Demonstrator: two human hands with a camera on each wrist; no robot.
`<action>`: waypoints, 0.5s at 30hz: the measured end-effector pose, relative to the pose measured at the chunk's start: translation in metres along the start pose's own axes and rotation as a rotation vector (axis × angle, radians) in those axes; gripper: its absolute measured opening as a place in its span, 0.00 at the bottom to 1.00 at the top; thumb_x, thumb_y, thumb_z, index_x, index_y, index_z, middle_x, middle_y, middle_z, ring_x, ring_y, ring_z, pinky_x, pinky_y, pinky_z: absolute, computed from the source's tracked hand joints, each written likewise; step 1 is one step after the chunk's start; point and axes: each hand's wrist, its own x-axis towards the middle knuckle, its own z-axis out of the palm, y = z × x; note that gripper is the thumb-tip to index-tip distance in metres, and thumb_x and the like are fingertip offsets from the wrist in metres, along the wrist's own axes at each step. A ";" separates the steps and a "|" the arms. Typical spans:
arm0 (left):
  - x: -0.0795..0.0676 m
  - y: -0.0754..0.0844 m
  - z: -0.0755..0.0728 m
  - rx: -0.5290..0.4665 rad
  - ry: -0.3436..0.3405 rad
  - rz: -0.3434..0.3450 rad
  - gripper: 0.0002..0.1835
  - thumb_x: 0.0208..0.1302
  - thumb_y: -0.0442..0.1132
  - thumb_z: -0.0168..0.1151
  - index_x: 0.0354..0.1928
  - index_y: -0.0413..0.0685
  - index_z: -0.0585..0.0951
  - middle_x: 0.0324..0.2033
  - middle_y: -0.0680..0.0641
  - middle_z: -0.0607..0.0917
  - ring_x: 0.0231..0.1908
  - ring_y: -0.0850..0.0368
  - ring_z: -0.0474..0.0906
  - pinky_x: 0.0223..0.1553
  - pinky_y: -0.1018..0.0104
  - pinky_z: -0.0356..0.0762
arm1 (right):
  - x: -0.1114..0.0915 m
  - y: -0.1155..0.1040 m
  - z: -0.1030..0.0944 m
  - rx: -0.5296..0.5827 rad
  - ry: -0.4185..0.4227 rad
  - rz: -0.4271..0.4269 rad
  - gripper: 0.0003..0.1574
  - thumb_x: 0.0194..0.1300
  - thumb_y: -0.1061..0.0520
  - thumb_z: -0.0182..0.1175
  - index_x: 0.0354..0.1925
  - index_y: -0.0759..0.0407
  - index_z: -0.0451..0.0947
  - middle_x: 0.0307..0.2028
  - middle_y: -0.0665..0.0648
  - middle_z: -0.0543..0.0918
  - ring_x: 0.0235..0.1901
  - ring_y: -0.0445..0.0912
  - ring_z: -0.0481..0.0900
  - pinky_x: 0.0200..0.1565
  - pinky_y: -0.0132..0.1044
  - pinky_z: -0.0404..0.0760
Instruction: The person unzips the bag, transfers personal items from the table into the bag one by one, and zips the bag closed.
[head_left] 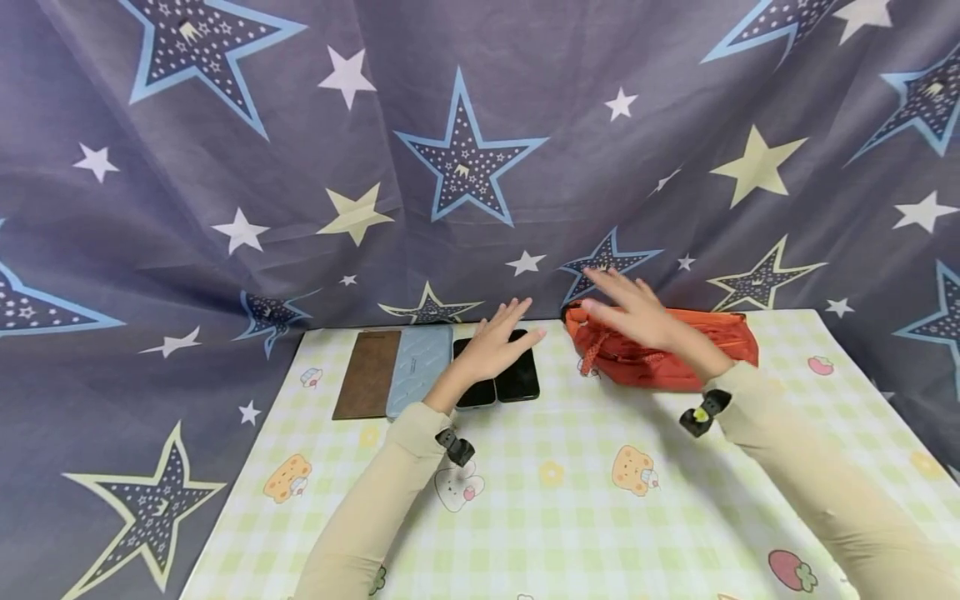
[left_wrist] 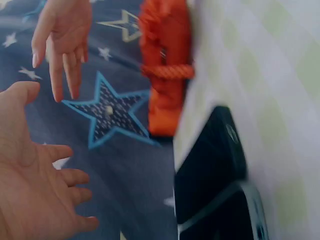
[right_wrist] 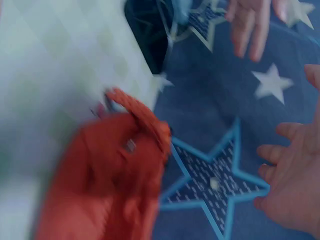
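Note:
My left hand (head_left: 491,348) hovers with spread fingers over two black phones (head_left: 519,379) that lie side by side. Fingers extended, my right hand (head_left: 633,315) is above a red fabric pouch (head_left: 667,373) with a braided strap (head_left: 592,354). Neither hand holds anything. In the left wrist view, the palm of the left hand (left_wrist: 35,185) shows beside the phones (left_wrist: 215,155), apart from them. The right wrist view has the blurred pouch (right_wrist: 105,180) to the left of the right hand (right_wrist: 295,165), with a gap between them.
Left of the phones lie a light blue quilted case (head_left: 416,367) and a flat brown cover (head_left: 367,375). All sit along the back edge of a table with a green checked cloth (head_left: 555,517). A dark star-patterned curtain (head_left: 300,167) hangs right behind.

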 end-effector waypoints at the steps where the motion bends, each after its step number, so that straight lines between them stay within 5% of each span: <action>1: 0.002 0.004 -0.001 -0.069 -0.024 -0.013 0.40 0.75 0.71 0.40 0.82 0.68 0.46 0.82 0.47 0.44 0.82 0.45 0.35 0.79 0.35 0.35 | 0.000 0.003 -0.009 0.037 0.012 0.018 0.46 0.78 0.31 0.44 0.82 0.46 0.45 0.81 0.60 0.49 0.81 0.61 0.38 0.77 0.68 0.33; 8: 0.018 0.027 -0.003 -0.512 -0.156 -0.192 0.40 0.77 0.65 0.42 0.82 0.62 0.46 0.82 0.52 0.43 0.82 0.49 0.34 0.79 0.39 0.42 | -0.003 0.019 -0.064 0.218 0.096 0.184 0.48 0.77 0.30 0.43 0.82 0.53 0.48 0.80 0.65 0.51 0.78 0.67 0.50 0.76 0.66 0.51; 15: 0.040 0.033 0.007 -0.968 -0.064 -0.412 0.38 0.77 0.52 0.50 0.81 0.48 0.51 0.80 0.36 0.52 0.81 0.42 0.46 0.81 0.51 0.45 | -0.012 0.052 -0.098 0.395 0.186 0.368 0.49 0.77 0.33 0.42 0.78 0.67 0.54 0.75 0.72 0.60 0.75 0.68 0.57 0.74 0.64 0.58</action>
